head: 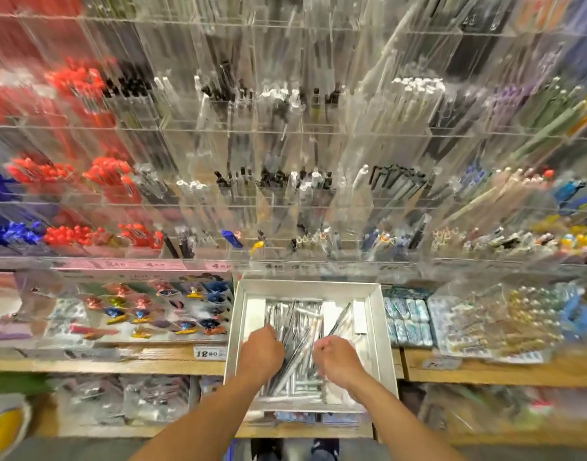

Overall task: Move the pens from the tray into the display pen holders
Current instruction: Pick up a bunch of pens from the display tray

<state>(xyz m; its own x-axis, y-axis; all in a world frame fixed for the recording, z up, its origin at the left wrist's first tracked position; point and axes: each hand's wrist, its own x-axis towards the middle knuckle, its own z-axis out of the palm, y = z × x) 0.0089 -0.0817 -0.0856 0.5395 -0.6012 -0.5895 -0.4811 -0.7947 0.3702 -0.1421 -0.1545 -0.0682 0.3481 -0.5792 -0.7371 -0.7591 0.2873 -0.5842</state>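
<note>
A silver metal tray (375,314) sits on the wooden shelf edge, holding several thin silver and dark pens (295,314) in a loose pile. My left hand (262,356) reaches into the tray's left half, its fingers curled down around pens in the pile. My right hand (338,361) is over the right half with its fingers curled, and a thin dark pen (342,316) slants up from them. Above the tray rise rows of clear acrylic display pen holders (285,194), most with pens standing in them. The view is motion-blurred.
Red and blue pens fill the holders at left (69,234). Flat boxes of clips (159,307) lie left of the tray and packets of small items (484,321) right of it. A wooden shelf edge (484,371) runs across, with bagged goods below.
</note>
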